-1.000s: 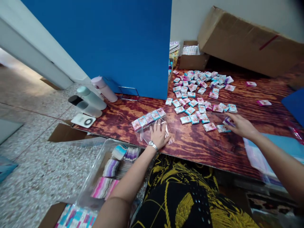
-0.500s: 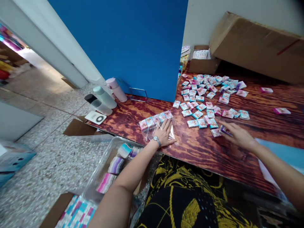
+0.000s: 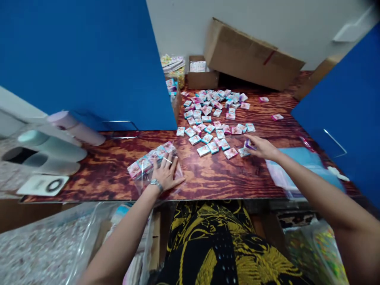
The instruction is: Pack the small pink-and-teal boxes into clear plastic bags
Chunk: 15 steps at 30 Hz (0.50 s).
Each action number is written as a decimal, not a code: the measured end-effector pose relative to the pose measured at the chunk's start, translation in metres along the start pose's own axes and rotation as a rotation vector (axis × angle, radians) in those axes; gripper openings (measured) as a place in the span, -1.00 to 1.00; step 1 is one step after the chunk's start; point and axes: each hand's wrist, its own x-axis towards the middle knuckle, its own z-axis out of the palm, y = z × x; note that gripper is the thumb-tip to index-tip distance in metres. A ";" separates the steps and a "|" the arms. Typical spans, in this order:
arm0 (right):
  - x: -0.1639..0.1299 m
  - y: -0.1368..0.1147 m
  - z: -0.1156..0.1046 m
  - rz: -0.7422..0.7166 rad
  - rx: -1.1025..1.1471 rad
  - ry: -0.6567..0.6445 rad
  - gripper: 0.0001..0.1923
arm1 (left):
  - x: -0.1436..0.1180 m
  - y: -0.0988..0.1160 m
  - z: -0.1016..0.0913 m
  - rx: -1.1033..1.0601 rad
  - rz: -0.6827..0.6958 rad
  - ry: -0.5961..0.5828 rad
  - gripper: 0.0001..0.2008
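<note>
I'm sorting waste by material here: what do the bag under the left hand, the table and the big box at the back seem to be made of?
Bag: thin clear plastic film, glossy; the packets show through it.
Table: probably wood or wood-look laminate, with bold reddish grain and a slight sheen.
Box: brown corrugated cardboard, matte, with a red tape strip.

The desk [image 3: 225, 178] shows a red-brown wood grain with dark streaks, scattered with small packets [image 3: 212, 130] in pink, turquoise and white. Blue panels [image 3: 89, 59] stand behind, the cardboard box [image 3: 249, 55] is plain brown, and the garment [image 3: 225, 245] is black with yellow leaves.
</note>
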 end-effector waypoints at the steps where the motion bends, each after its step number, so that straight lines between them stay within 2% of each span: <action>1: -0.001 0.003 -0.002 -0.006 0.011 -0.015 -0.29 | 0.000 -0.003 0.000 0.014 0.008 -0.007 -0.05; 8: 0.004 0.007 0.002 -0.107 0.043 -0.159 -0.26 | 0.000 -0.029 0.002 0.098 0.040 -0.053 -0.07; 11: 0.010 0.011 0.006 -0.143 0.059 -0.245 -0.19 | 0.002 -0.037 0.006 0.077 0.065 -0.028 -0.07; 15: 0.009 0.022 0.007 -0.162 0.076 -0.247 -0.13 | 0.003 -0.041 0.010 0.024 0.093 0.023 -0.04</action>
